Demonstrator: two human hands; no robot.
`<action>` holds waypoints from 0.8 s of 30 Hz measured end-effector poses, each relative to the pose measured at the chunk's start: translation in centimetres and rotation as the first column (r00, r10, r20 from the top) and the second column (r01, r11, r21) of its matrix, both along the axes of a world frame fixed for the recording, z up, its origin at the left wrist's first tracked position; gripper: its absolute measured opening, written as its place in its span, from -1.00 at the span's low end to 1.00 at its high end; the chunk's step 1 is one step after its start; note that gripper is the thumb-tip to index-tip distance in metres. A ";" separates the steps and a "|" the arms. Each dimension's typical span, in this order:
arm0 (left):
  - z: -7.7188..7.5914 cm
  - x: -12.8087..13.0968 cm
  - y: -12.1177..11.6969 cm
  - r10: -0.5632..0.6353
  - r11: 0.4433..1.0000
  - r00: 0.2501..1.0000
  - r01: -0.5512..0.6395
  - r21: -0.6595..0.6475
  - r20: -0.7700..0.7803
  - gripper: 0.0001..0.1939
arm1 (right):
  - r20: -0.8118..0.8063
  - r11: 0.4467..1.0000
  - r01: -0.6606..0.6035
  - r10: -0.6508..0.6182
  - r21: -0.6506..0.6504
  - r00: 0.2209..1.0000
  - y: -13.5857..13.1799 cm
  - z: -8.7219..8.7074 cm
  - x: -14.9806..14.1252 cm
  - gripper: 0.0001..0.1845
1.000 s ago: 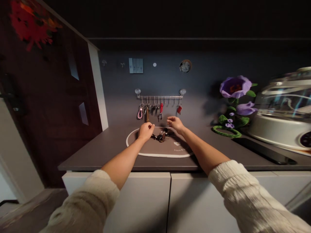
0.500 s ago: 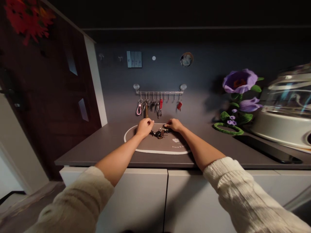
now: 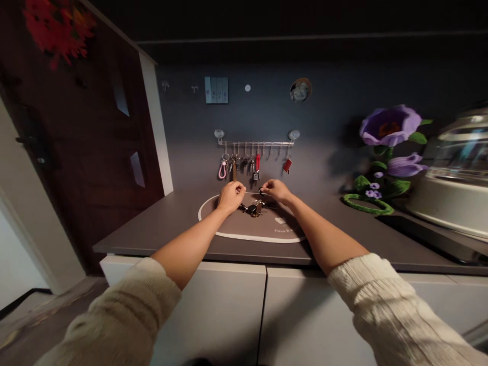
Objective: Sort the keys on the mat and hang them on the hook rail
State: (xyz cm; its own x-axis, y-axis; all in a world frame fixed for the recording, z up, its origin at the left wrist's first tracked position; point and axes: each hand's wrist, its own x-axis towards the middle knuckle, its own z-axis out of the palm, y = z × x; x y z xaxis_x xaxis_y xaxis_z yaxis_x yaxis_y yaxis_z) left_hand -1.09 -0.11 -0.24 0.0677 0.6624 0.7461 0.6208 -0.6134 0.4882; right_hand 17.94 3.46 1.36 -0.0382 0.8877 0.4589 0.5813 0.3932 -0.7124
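Observation:
A bunch of dark keys (image 3: pixel 254 207) lies on an oval brown mat (image 3: pixel 244 231) on the counter. My left hand (image 3: pixel 230 196) is closed in a pinch at the bunch's left end. My right hand (image 3: pixel 276 190) is closed in a pinch just above the bunch's right end, gripping a small dark part of it. Behind my hands, a metal hook rail (image 3: pixel 255 144) on the wall carries several hanging keys, with a pink carabiner (image 3: pixel 222 170) and red tags (image 3: pixel 287 164) among them.
The grey counter (image 3: pixel 171 223) tops white cabinet doors (image 3: pixel 229 315). A purple fabric flower (image 3: pixel 389 147) and a large white appliance (image 3: pixel 453 183) stand at the right. A dark wooden door (image 3: pixel 76 152) is at the left. Switches (image 3: pixel 216 90) sit on the wall.
My right hand dropped onto the key bunch, pinched its right end and has now raised it slightly. My left hand stayed pinched at the left end.

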 end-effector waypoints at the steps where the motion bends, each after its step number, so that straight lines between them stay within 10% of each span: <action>1: 0.0 0.0 0.0 -0.006 1.000 1.000 0.006 0.002 0.002 -0.86 | -0.034 0.999 -0.040 0.040 0.004 0.999 -0.1 0.2 -0.2 -0.90; 10: 0.1 0.2 0.5 -0.040 0.998 0.999 0.041 0.047 -0.026 -0.83 | -0.317 0.934 -0.354 0.349 0.043 0.882 -2.1 1.6 -3.0 -0.79; 24: 0.5 -0.1 0.3 0.024 0.990 0.997 -0.013 0.137 -0.074 -0.80 | -0.472 0.919 -0.395 0.343 -0.012 0.812 -3.3 1.8 -4.2 -0.77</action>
